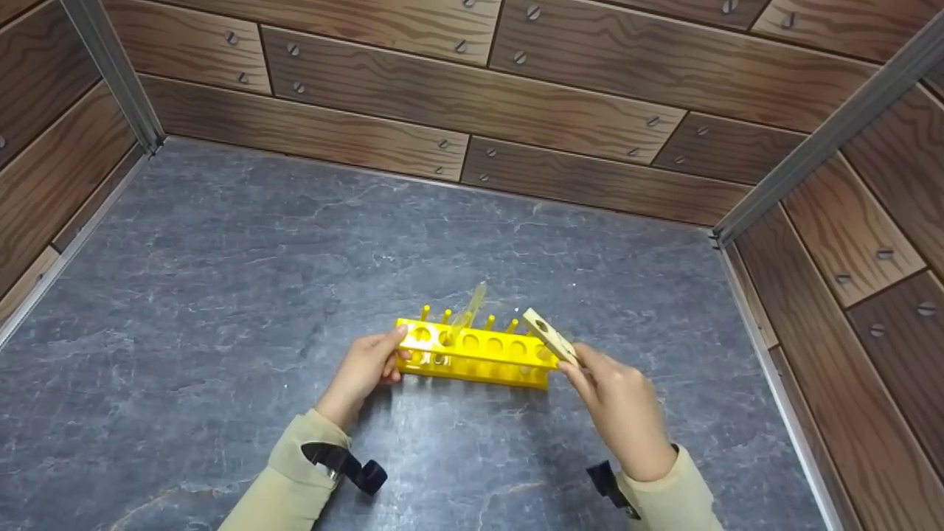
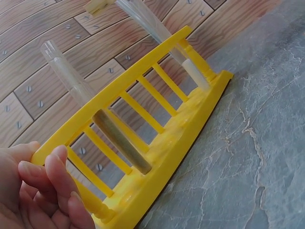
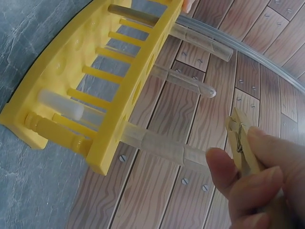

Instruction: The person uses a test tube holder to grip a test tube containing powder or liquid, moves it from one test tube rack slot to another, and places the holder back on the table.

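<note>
"What's your left hand (image 1: 372,358) doing?"

"Gripping the left end of the yellow rack (image 1: 479,348) — thumb on the top bar, other fingers curled at the end. The rack sits on the grey marbled table (image 1: 221,287), in front of me and between my hands."

"And your right hand (image 1: 616,398)?"

"Its thumb and fingers are clamped on a wooden clip (image 1: 547,333), which slants up over the rack's right end."

"Is the clip touching a tube?"

"I can't tell. It's close to the top of the white-bottomed tube (image 3: 159,147), which stands in the rack at that same end."

"What else is in there?"

"A brown-filled tube (image 2: 123,143) towards my left hand, its upper part sticking out well above the top bar — and, between those two, a clear tube (image 3: 186,82) with its rounded end up."
</note>
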Motion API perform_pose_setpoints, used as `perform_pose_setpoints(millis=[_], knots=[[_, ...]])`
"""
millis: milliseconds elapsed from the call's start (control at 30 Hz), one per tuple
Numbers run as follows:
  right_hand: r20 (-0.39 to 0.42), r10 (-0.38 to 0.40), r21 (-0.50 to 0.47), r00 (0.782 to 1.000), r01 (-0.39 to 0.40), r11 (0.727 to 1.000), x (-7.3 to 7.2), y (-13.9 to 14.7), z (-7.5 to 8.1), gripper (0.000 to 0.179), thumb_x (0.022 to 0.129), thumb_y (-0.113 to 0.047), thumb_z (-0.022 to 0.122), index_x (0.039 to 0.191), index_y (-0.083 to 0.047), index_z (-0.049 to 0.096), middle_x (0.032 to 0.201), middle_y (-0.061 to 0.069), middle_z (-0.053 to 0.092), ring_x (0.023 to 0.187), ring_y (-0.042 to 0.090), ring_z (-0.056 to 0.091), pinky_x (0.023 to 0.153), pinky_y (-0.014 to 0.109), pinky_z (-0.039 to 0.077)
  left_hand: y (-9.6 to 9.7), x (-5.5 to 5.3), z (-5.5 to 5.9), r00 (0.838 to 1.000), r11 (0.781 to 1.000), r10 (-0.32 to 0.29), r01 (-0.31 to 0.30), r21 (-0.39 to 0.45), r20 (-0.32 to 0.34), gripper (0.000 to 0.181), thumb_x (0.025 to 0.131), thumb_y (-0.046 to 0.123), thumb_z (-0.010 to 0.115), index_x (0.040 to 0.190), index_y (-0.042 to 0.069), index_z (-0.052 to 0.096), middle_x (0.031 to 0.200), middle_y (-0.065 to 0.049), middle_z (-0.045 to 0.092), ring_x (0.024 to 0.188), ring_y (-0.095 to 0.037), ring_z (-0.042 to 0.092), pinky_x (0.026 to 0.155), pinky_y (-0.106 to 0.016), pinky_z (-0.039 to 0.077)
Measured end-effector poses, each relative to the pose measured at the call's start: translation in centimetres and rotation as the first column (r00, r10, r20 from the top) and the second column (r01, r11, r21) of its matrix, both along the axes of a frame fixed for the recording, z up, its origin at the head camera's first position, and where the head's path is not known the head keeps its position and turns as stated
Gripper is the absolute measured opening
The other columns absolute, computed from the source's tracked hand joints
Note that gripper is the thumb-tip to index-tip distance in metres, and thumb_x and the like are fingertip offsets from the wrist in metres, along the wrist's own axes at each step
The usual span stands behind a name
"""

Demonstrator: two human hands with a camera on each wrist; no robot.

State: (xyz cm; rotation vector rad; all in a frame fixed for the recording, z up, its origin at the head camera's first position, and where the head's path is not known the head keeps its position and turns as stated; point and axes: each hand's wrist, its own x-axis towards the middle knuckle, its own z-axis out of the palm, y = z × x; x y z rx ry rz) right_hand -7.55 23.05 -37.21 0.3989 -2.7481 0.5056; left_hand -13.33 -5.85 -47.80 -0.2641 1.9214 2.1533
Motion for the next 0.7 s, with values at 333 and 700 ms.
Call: perform_pose_setpoints(millis=[333,700], knots=[[-0.022,0.022,-0.015,1.0,-0.022,1.0,-0.1,-0.5,-0.3,0.028,0.086,-0.02,0.068,0.109,-0.005,0.067,0.086,0.009,0.069,0.064,0.012,0.064,0.051,0.022,0.049,0.1,-0.1,-0.1,1.0,1.0,0.01,-0.01,-0.007,-0.003,0.041,0.095,0.03,0.053,0.073,-0.003,0.062,0.043,0.003,0.036,0.042,-0.008,0.044,0.044,-0.02,0.038],[-0.012,0.041,0.015,0.999,-0.041,0.999,-0.4,-1.3,-0.4,0.021,0.087,-0.023,0.066,0.102,-0.008,0.067,0.074,0.004,0.064,0.053,0.005,0.051,0.047,0.02,0.043,0.0,0.0,-0.1,1.0,1.0,0.012,-0.012,-0.014,-0.013,0.04,0.095,0.032,0.054,0.072,0.0,0.062,0.044,0.003,0.037,0.042,-0.008,0.044,0.044,-0.02,0.039]])
